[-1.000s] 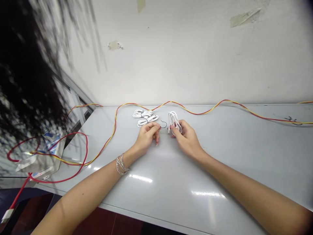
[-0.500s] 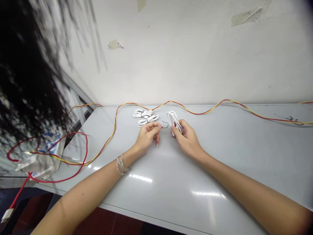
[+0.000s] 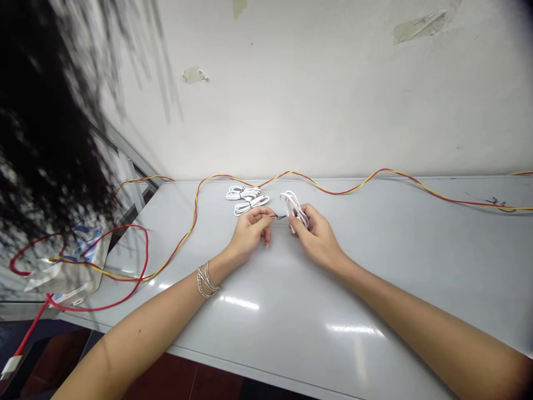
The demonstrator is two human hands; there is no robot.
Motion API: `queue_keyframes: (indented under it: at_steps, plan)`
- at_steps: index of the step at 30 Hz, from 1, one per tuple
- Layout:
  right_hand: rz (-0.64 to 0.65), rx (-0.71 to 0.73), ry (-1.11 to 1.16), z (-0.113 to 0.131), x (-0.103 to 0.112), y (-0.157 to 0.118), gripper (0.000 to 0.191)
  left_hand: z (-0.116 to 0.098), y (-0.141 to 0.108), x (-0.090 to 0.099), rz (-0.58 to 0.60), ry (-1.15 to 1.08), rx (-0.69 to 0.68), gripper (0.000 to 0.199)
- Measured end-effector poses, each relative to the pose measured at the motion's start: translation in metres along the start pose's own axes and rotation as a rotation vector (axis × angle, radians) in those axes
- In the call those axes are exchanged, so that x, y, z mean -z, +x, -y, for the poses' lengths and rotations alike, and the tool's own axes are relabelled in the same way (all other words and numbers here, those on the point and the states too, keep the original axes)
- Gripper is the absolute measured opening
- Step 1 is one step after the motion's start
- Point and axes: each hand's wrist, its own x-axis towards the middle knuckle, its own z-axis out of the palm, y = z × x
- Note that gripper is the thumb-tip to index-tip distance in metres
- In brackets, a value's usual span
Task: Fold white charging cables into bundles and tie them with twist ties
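Two hands pinch at 12 o'clock: left hand [image 3: 250, 232] on a black twist tie [image 3: 279, 216], right hand [image 3: 317, 238] on a white cable coil [image 3: 293, 208] that a slack grip could drop.

Head-worn view, facing forward and down

This looks like a small workshop: a long grey workbench [image 3: 375, 266] stands against a scuffed, patched wall [image 3: 333, 94], with red-and-yellow wire [image 3: 333, 191] running along it and coiled white cables [image 3: 245, 201] lying at the centre.
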Motion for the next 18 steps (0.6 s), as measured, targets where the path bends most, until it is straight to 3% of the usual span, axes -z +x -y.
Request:
queue_keyframes:
  at_steps: [18]
  plan:
    - [0.01,0.045,-0.063,-0.001,-0.0005,-0.0026,0.018,0.0048,0.0002,0.0018,0.032,0.084,-0.062,0.025]
